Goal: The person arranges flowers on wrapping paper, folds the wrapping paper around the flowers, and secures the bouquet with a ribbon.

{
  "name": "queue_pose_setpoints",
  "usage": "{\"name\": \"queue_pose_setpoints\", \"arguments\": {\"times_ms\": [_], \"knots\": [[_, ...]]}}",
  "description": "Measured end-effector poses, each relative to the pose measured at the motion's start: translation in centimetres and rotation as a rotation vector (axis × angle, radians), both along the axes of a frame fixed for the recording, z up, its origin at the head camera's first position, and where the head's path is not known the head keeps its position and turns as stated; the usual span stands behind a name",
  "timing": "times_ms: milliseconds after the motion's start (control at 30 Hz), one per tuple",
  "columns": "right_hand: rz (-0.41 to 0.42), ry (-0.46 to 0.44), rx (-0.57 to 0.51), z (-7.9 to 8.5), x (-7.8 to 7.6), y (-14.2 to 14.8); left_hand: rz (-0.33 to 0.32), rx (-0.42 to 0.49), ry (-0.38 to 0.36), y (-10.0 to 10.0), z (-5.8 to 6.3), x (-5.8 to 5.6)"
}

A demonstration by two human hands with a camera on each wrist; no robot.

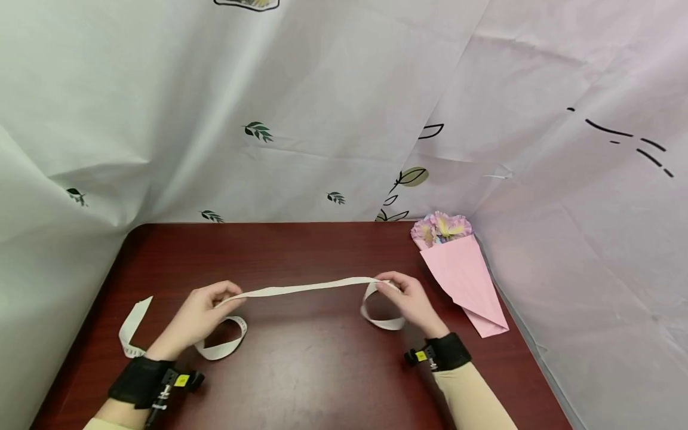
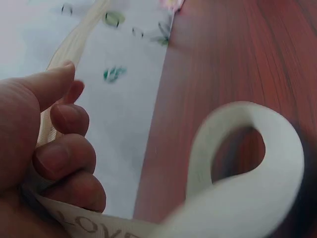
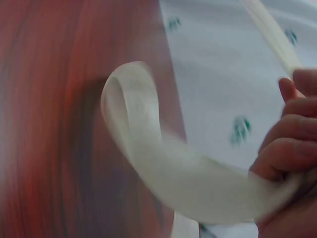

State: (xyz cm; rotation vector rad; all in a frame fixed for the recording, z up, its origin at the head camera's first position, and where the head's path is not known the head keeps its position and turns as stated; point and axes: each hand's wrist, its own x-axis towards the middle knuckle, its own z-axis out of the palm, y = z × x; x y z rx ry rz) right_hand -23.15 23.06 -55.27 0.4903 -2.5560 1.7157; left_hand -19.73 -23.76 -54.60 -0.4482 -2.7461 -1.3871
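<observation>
A cream ribbon (image 1: 306, 288) with printed lettering stretches nearly straight between the two hands, above the table. My left hand (image 1: 201, 313) pinches it between thumb and curled fingers; from that hand a loop of ribbon (image 2: 247, 198) hangs, and the letters "LOVE" show near the palm in the left wrist view. My right hand (image 1: 411, 298) grips the other end of the taut stretch, its fingers curled. Below it another ribbon loop (image 3: 183, 178) hangs, blurred in the right wrist view. A loose ribbon tail (image 1: 134, 325) lies left of the left wrist.
Flowers (image 1: 443, 228) in a pink paper wrap (image 1: 464, 280) lie at the right edge of the dark red-brown table (image 1: 301, 370). A pale patterned curtain (image 1: 322, 119) stands behind the table and along its sides. Each wrist wears a black camera band (image 1: 450, 352).
</observation>
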Motion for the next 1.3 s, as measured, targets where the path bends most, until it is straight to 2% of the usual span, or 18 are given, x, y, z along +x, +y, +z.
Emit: {"name": "queue_pose_setpoints", "arguments": {"times_ms": [133, 300, 433, 533, 667, 733, 767, 833, 933, 1000, 1100, 1167, 1233, 1300], "knots": [[-0.068, -0.003, 0.029, 0.8, 0.6, 3.4, 0.083, -0.052, -0.015, -2.9, -0.1, 0.6], [-0.141, 0.017, 0.119, 2.1, 1.8, 6.7, 0.146, -0.006, -0.019, -6.2, 0.3, 1.2], [-0.102, 0.027, 0.212, 4.1, 3.0, 9.1, 0.145, 0.111, -0.043, -8.6, 1.3, 1.8], [-0.101, 0.063, 0.26, 5.6, 3.9, 10.9, 0.124, 0.262, -0.041, -10.2, 2.4, 2.3], [-0.166, 0.082, 0.273, 6.8, 4.7, 12.7, 0.052, 0.523, -0.031, -11.7, 3.4, 2.8], [-0.227, 0.072, 0.287, 6.9, 4.8, 13.2, 0.028, 0.596, -0.084, -12.2, 3.6, 2.9], [-0.261, 0.054, 0.295, 6.9, 4.8, 13.2, 0.038, 0.573, -0.117, -12.3, 3.6, 2.9], [-0.326, 0.005, 0.321, 6.5, 4.6, 12.8, 0.091, 0.447, -0.212, -12.4, 3.4, 2.8], [-0.398, -0.071, 0.339, 5.6, 3.8, 11.2, 0.185, 0.122, -0.354, -12.4, 2.8, 2.5], [-0.439, -0.089, 0.345, 4.8, 3.1, 9.9, 0.257, -0.036, -0.412, -12.3, 2.3, 2.4], [-0.502, -0.037, 0.339, 3.3, 1.9, 7.9, 0.359, -0.121, -0.448, -12.2, 1.6, 2.4], [-0.5, 0.009, 0.34, 2.0, 1.3, 6.7, 0.383, -0.122, -0.461, -12.0, 1.0, 2.4], [-0.446, 0.027, 0.366, 0.7, 0.9, 5.8, 0.361, -0.138, -0.49, -11.5, 0.5, 2.5], [-0.363, -0.004, 0.391, -0.5, 0.7, 5.0, 0.303, -0.167, -0.529, -11.0, 0.0, 2.6]]}}
